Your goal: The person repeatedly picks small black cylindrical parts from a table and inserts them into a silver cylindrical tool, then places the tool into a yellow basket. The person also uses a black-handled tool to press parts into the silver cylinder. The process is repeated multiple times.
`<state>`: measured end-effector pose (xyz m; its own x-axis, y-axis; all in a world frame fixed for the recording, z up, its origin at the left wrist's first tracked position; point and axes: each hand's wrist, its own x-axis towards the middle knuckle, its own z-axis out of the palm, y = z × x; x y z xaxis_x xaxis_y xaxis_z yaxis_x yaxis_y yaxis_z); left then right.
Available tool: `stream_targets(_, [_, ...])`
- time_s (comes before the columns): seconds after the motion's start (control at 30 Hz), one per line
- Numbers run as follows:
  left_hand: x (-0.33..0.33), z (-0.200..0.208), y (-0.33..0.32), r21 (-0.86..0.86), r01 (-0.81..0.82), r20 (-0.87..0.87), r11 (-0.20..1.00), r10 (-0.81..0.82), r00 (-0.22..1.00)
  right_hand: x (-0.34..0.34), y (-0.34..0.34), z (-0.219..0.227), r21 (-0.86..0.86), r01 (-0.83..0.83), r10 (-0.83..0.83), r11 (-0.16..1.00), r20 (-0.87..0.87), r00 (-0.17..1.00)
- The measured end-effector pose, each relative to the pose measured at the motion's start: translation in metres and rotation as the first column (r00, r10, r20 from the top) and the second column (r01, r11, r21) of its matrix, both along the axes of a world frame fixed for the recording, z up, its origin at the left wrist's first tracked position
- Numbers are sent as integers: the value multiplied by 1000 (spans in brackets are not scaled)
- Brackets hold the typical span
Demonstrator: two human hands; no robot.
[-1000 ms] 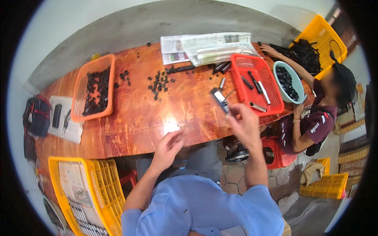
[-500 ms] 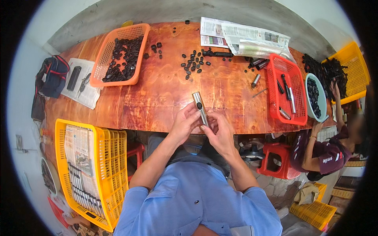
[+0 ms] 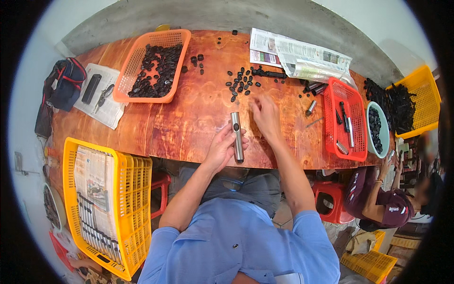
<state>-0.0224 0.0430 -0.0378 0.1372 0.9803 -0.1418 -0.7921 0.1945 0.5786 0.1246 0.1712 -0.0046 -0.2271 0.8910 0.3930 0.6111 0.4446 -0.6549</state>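
My left hand (image 3: 221,147) is closed around a shiny metal tube (image 3: 237,142), its length pointing away from me over the table's near edge. Near the tube's far end, a black oval button (image 3: 236,127) sits on its side. Off to the right, my right hand (image 3: 266,116) is above the tabletop, clear of the tube, fingers loosely bent and apart, slightly blurred; nothing shows in them. Just beyond its fingertips lie several loose black oval pieces (image 3: 241,85) in a scattered group.
An orange basket (image 3: 120,80) of black pieces stands far left. To the right are a red basket (image 3: 362,137) with tubes, a pale green bowl (image 3: 388,125) and a yellow crate (image 3: 435,94). Newspaper (image 3: 312,57) lies at the back. A co-worker (image 3: 378,199) sits at the right.
My right hand has let go of the tube and moved away across the table toward the black ovals. The left hand keeps the tube, now turned more upright in the picture.
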Motion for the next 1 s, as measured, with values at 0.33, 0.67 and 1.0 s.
stream_targets(0.33, [-7,1,-13,214,105,-44,971,-97,994,-24,46,-21,165,-6,-34,986,242,970])
stream_targets(0.67, [-8,0,-18,208,193,-179,959,-157,971,-8,27,-26,41,10,-15,999,112,994])
stream_targets(1.0, [-8,1,-8,47,134,25,990,-135,990,5,36,-31,21,102,-104,995,136,985])
